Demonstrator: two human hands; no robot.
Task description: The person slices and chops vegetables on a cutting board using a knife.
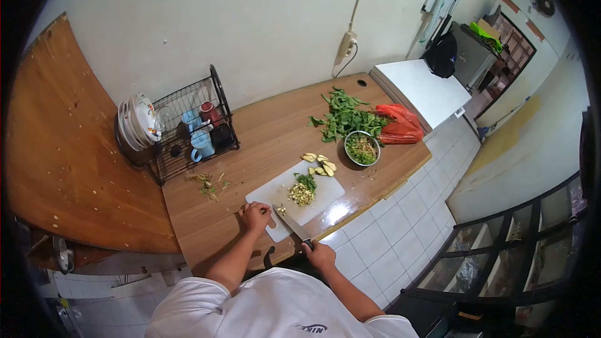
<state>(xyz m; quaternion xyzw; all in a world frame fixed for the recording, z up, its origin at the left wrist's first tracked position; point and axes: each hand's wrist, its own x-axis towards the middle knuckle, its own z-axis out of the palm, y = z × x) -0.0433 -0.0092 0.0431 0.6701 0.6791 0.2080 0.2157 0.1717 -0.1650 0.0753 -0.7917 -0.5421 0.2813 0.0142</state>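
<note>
A white cutting board [325, 195] lies near the table's front edge. My right hand [319, 255] is wrapped round the black handle of a knife [292, 223], whose blade rests over the board's near part, beside a few small pale pieces. At the board's left edge is my left hand [255, 216], its fingers curled together; whether they hold anything is too small to tell. Chopped pale pieces [301, 194] and chopped greens [306, 181] are heaped mid-board. Beyond them lie sliced eggplant-like pieces [325, 166].
A metal bowl of chopped vegetables [362, 149], leafy greens [343, 114] and a red plastic bag [399, 124] stand at the right. Scraps [207, 186] lie at the left, before a black dish rack [194, 126] with cups and plates.
</note>
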